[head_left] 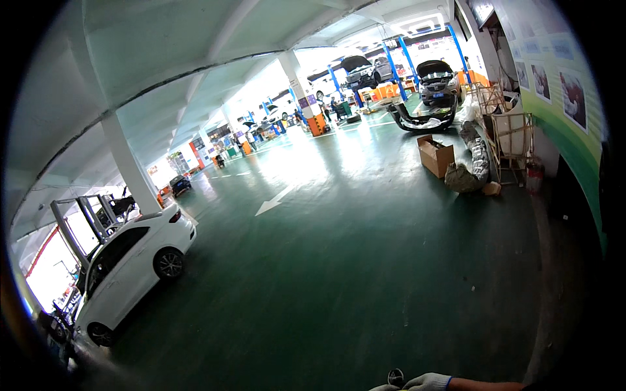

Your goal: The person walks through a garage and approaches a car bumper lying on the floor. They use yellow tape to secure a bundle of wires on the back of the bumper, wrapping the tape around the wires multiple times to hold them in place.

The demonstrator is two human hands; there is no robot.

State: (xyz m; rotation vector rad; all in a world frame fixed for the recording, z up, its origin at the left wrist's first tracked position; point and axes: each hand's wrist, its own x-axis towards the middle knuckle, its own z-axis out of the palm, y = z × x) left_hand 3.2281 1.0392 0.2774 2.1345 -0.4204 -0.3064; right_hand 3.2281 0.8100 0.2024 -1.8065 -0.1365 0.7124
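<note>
At bottom right of centre, a white-gloved right hand (pixel 428 382) shows beside a small round black-and-grey object (pixel 395 376), the hand's grip impossible to tell, seemingly a holding step calling for steadiness.

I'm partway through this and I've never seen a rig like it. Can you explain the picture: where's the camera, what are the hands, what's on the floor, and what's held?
There is no machine here: a person wears the camera on their head. Its wide fisheye lens bends straight edges and darkens the corners. Left in the picture is the person's left.

At the bottom edge, the right hand wears a pale glove. Beside it, barely in view, is what looks like the left hand, also gloved. A small, dark round thing shows between them; the grip on it is too cut off to judge.

On the green floor stand a white car at left and, farther off at right, an open cardboard box and a loose car bumper.
</note>
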